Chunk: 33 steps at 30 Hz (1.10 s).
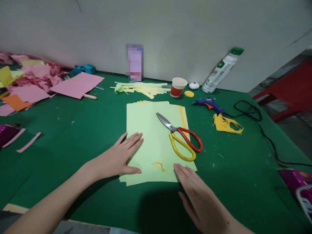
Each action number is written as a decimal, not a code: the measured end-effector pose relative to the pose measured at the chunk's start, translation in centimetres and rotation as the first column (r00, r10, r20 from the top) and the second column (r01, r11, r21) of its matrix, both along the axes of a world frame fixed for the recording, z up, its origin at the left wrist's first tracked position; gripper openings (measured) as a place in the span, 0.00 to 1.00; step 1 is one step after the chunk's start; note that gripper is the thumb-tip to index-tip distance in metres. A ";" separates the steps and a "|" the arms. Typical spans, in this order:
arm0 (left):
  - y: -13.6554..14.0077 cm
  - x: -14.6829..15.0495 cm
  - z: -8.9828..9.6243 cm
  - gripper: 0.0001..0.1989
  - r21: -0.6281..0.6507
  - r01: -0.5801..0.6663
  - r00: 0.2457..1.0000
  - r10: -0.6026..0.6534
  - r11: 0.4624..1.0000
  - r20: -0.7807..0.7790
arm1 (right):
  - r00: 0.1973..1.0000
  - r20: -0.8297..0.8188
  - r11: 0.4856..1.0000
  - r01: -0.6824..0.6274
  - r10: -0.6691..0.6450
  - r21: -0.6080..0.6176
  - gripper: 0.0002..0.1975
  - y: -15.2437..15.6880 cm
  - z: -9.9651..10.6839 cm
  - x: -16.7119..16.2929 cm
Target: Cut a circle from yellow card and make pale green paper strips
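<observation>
A stack of pale green paper [146,146] lies in front of me, with yellow sheets showing at its top and right edges. My left hand [122,154] rests on the stack's left side, fingers stretched out and apart. At the lower right corner of the paper, the fingertips of my right hand [197,188] touch the edge, the fingers extended and holding nothing. Scissors [172,128] with one red and one yellow handle lie on the paper, blades pointing up and left. Just below them sits a small yellow paper scrap [159,165].
Pale paper strips [143,88], a phone [135,63], a paper cup [178,87] and a leaning white bottle [220,72] line the wall. A blue glue gun [211,104] and yellow cut paper [226,124] lie right, with a black cord [265,136]. Pink paper [78,85] is piled left.
</observation>
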State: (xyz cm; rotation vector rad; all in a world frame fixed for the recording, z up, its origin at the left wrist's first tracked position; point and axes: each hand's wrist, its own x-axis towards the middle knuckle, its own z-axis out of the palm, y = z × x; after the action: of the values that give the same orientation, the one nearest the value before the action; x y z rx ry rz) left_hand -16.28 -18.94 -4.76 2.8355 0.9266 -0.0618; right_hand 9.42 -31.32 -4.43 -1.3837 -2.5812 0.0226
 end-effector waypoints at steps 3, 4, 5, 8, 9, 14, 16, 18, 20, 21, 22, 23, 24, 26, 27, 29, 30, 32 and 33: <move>-0.3 0.8 -0.5 0.43 0.031 0.005 1.000 -0.005 0.999 0.021 | 0.993 -0.009 0.986 -0.116 0.116 -0.123 0.31 0.3 0.1 -1.3; -0.5 1.2 -0.7 0.43 0.043 -0.003 1.000 0.002 0.999 0.026 | 0.989 -0.025 0.976 -0.145 0.143 -0.160 0.32 0.5 0.3 -1.5; -0.6 1.6 -0.8 0.42 0.054 -0.010 0.999 0.008 0.998 0.031 | 0.987 -0.046 0.969 -0.161 0.155 -0.187 0.32 0.7 0.5 -1.7; -1.2 2.8 -0.8 0.39 0.107 -0.021 0.998 0.014 0.994 0.065 | 0.985 -0.113 0.968 -0.148 0.127 -0.203 0.30 1.3 0.9 -1.3; -1.3 3.2 -0.6 0.36 0.123 -0.013 0.996 0.002 0.992 0.088 | 0.985 -0.132 0.972 -0.136 0.112 -0.194 0.30 1.3 0.9 -1.1; -1.2 3.0 0.9 0.16 0.084 0.063 0.968 -0.081 0.994 0.236 | 0.964 -0.232 0.968 -0.173 0.129 -0.181 0.31 0.5 0.4 0.1; -0.9 2.3 1.2 0.16 0.032 0.081 0.964 -0.087 0.996 0.251 | 0.951 -0.271 0.956 -0.208 0.148 -0.209 0.31 0.1 0.2 0.2; -0.6 1.7 1.2 0.15 -0.025 0.097 0.968 -0.088 0.995 0.237 | 0.950 -0.290 0.939 -0.201 0.116 -0.281 0.29 0.1 0.3 0.0; -0.6 1.6 1.1 0.15 -0.075 0.116 0.970 -0.097 0.990 0.222 | 0.956 -0.288 0.925 -0.151 0.048 -0.348 0.27 0.5 0.6 -0.3; -0.7 1.6 1.1 0.15 -0.094 0.126 0.970 -0.104 0.988 0.218 | 0.957 -0.288 0.924 -0.129 0.021 -0.361 0.27 0.8 0.7 -0.5; -0.8 1.8 1.1 0.15 -0.108 0.137 0.970 -0.112 0.985 0.215 | 0.956 -0.294 0.927 -0.116 0.007 -0.356 0.26 1.1 0.9 -0.6; -1.0 2.0 1.1 0.15 -0.119 0.147 0.970 -0.120 0.982 0.211 | 0.953 -0.303 0.936 -0.110 0.004 -0.335 0.25 1.5 1.0 -0.6; -1.2 2.3 1.1 0.16 -0.128 0.155 0.970 -0.126 0.980 0.205 | 0.951 -0.309 0.948 -0.101 0.003 -0.300 0.23 1.9 1.0 -0.6; -1.7 2.8 1.2 0.17 -0.147 0.175 0.969 -0.144 0.974 0.199 | 0.955 -0.296 0.974 -0.068 0.001 -0.217 0.18 2.6 0.8 -0.6; -2.0 3.0 1.3 0.17 -0.156 0.193 0.967 -0.160 0.969 0.200 | 0.961 -0.275 0.984 -0.037 -0.014 -0.177 0.15 3.0 0.5 -0.5; -2.3 3.2 1.4 0.18 -0.170 0.228 0.957 -0.188 0.959 0.221 | 0.975 -0.215 0.991 0.021 -0.050 -0.132 0.13 3.7 0.0 -0.4; -2.4 3.3 1.4 0.18 -0.176 0.230 0.953 -0.184 0.957 0.241 | 0.980 -0.189 0.991 0.039 -0.062 -0.127 0.13 4.0 -0.2 -0.4; -2.4 3.2 1.4 0.17 -0.175 0.193 0.947 -0.136 0.965 0.291 | 0.985 -0.159 0.991 0.043 -0.063 -0.124 0.14 4.7 -0.6 -0.4; -2.3 3.1 1.4 0.17 -0.171 0.159 0.944 -0.099 0.972 0.314 | 0.986 -0.155 0.992 0.039 -0.057 -0.119 0.15 5.0 -0.7 -0.6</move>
State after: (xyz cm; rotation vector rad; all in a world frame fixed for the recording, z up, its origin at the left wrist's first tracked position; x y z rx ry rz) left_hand -13.16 -21.28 -3.39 2.6206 0.6303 0.2495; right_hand 8.84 -26.32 -5.13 -1.4206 -2.4494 0.2673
